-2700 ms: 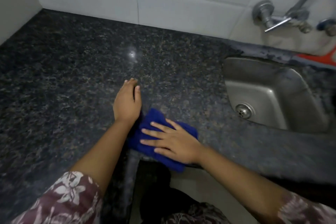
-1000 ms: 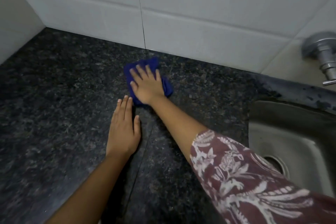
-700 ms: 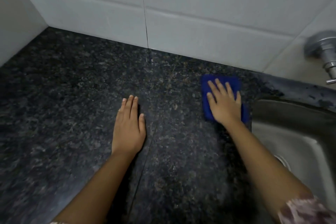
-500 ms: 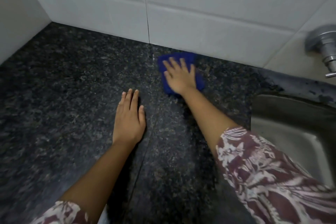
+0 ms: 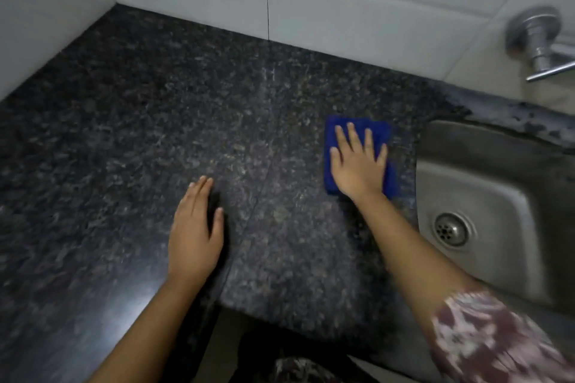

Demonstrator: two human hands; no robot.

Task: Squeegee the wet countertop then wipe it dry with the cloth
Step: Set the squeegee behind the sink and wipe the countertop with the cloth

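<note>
A folded blue cloth (image 5: 379,131) lies flat on the dark speckled granite countertop (image 5: 149,121), close to the sink's left rim. My right hand (image 5: 357,166) presses down on the cloth with fingers spread, covering most of it. My left hand (image 5: 196,233) rests palm-down on the bare countertop to the left, fingers together, holding nothing. No squeegee is in view.
A steel sink (image 5: 497,202) with a round drain (image 5: 451,228) is set into the counter at right. A chrome tap fitting (image 5: 538,37) sticks out of the white tiled wall (image 5: 342,3). A side wall closes the far left corner. The counter's front edge runs below my forearms.
My right hand has slid the cloth from the back wall toward me and to the right, near the sink. The left hand stays planted on the counter.
</note>
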